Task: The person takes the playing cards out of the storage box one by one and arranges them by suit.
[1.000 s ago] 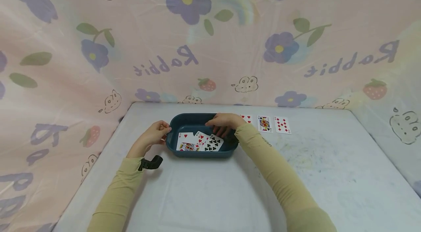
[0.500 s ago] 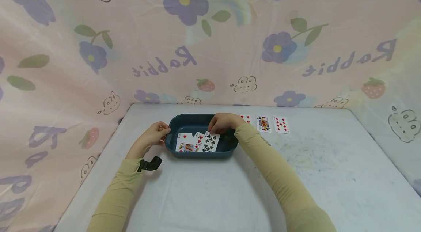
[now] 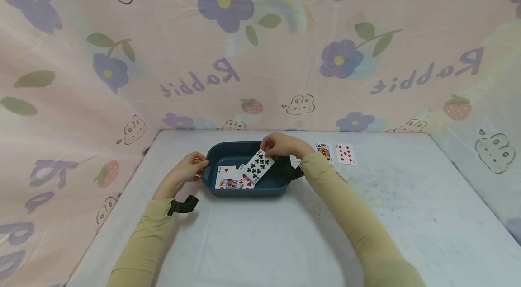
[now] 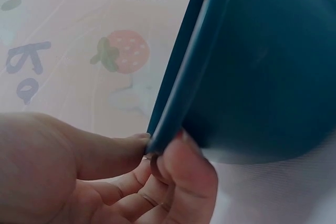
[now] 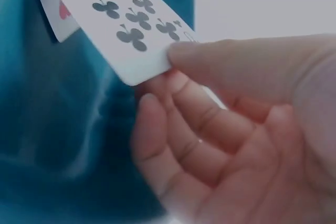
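Observation:
My right hand (image 3: 285,146) pinches a clubs playing card (image 3: 258,167) by its upper corner, over a dark teal basin (image 3: 246,193). In the right wrist view the thumb lies on the face of the clubs card (image 5: 131,19), with fingers beneath it. On the other side, my left hand (image 3: 185,173) grips the left rim of the basin (image 4: 262,72) between thumb and fingers. Several overlapping cards lie on the basin floor, among them a hearts card (image 3: 225,171) and a face card (image 3: 229,184); the clubs card hides part of them.
Behind my right forearm, cards lie face up in a row on the white table (image 3: 252,242): a face card (image 3: 323,151), a diamonds card (image 3: 346,154) and a partly hidden card (image 3: 296,159). A patterned cloth (image 3: 260,61) hangs behind and at both sides.
My right hand has taken hold of the clubs card and lifted it up and rightward off the other cards, tilting it. The left hand stays on the basin rim.

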Tool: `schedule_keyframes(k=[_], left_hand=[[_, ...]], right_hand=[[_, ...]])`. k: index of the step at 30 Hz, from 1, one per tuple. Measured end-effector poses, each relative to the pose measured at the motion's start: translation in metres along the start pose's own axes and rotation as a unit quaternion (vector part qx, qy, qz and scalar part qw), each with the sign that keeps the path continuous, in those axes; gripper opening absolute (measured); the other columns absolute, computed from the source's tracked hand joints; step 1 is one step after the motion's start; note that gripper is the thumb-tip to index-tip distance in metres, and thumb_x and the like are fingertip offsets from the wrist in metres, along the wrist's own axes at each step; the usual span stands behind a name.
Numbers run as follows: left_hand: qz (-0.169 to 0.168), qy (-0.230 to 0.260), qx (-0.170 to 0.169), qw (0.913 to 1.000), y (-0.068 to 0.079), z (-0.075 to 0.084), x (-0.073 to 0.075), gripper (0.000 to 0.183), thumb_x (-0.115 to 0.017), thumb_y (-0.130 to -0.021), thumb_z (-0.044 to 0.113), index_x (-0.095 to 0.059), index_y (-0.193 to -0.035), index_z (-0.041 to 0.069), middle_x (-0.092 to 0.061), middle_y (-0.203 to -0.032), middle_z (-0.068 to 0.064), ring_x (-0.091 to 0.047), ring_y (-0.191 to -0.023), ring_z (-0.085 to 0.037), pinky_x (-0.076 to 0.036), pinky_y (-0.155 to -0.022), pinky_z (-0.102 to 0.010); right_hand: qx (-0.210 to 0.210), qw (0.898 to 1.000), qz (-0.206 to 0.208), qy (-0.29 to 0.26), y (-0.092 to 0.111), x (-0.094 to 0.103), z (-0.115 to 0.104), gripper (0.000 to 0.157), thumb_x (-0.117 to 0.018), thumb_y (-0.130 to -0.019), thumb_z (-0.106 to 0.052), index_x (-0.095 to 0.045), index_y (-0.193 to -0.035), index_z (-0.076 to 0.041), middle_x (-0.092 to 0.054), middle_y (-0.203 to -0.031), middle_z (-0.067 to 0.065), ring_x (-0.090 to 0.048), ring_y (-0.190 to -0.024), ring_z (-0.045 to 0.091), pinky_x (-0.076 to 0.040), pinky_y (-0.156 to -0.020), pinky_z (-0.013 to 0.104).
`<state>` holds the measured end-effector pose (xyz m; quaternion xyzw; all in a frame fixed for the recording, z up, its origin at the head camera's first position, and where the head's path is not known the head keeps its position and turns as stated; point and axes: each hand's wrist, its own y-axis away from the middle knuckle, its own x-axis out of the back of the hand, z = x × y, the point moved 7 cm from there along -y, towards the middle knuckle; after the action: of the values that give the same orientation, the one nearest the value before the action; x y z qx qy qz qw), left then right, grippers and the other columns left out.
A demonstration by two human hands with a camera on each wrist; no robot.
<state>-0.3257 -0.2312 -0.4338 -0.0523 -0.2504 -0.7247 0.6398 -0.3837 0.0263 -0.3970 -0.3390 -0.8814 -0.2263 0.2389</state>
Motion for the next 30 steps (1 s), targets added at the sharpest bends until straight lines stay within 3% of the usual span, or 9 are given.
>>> schedule_keyframes(k=[7,12,16,20,26,30], left_hand=[[0.0,-0.003,-0.004,1.0,0.001,0.0,0.001,0.019,-0.047,-0.102,0.013,-0.045,-0.113,-0.002,-0.049,-0.09,-0.015,-0.052,-0.07,-0.017,-0.05,-0.057,-0.028],[0.001,-0.001,-0.009,1.0,0.001,0.0,0.001,0.019,-0.047,-0.102,0.012,-0.045,-0.113,-0.003,-0.049,-0.089,-0.015,-0.052,-0.069,-0.017,-0.05,-0.056,-0.027],[-0.002,0.003,-0.015,0.9999,0.001,0.0,0.0,0.018,-0.047,-0.101,0.012,-0.045,-0.111,-0.003,-0.05,-0.088,-0.015,-0.052,-0.068,-0.016,-0.05,-0.056,-0.028],[-0.008,0.004,-0.015,0.9998,0.0,-0.003,-0.001,0.018,-0.047,-0.102,0.012,-0.044,-0.112,-0.003,-0.05,-0.088,-0.014,-0.052,-0.069,-0.017,-0.051,-0.057,-0.028],[-0.01,0.008,-0.015,0.9998,0.0,-0.004,0.001,0.02,-0.047,-0.102,0.012,-0.044,-0.113,-0.003,-0.05,-0.086,-0.012,-0.052,-0.068,-0.016,-0.052,-0.058,-0.029],[-0.014,0.009,-0.019,0.9997,0.0,-0.001,0.001,0.02,-0.046,-0.102,0.012,-0.043,-0.114,-0.004,-0.05,-0.086,-0.011,-0.052,-0.068,-0.016,-0.052,-0.058,-0.029]], right_hand=[[0.041,0.998,0.054,-0.008,0.024,0.018,0.007,0.03,-0.062,-0.089,0.001,-0.062,-0.119,-0.003,-0.056,-0.088,0.01,-0.057,-0.078,0.018,-0.053,-0.072,0.031],[0.063,0.991,0.11,-0.041,0.047,0.028,0.02,0.03,-0.064,-0.088,0.0,-0.062,-0.118,-0.005,-0.055,-0.094,0.012,-0.062,-0.082,0.025,-0.053,-0.075,0.041],[0.071,0.98,0.157,-0.103,0.067,0.031,0.038,0.029,-0.065,-0.088,0.002,-0.059,-0.116,0.001,-0.055,-0.096,0.017,-0.064,-0.082,0.035,-0.051,-0.076,0.052],[0.05,0.967,0.193,-0.162,0.088,0.027,0.063,0.026,-0.062,-0.089,0.002,-0.056,-0.114,0.006,-0.056,-0.097,0.02,-0.066,-0.078,0.033,-0.054,-0.074,0.047],[0.018,0.939,0.235,-0.25,0.118,0.024,0.093,0.028,-0.06,-0.091,0.003,-0.049,-0.114,0.014,-0.053,-0.098,0.021,-0.068,-0.08,0.032,-0.055,-0.075,0.042],[0.008,0.931,0.246,-0.27,0.138,0.027,0.105,0.029,-0.061,-0.092,-0.002,-0.048,-0.114,0.012,-0.058,-0.1,0.024,-0.066,-0.087,0.038,-0.052,-0.08,0.045]])
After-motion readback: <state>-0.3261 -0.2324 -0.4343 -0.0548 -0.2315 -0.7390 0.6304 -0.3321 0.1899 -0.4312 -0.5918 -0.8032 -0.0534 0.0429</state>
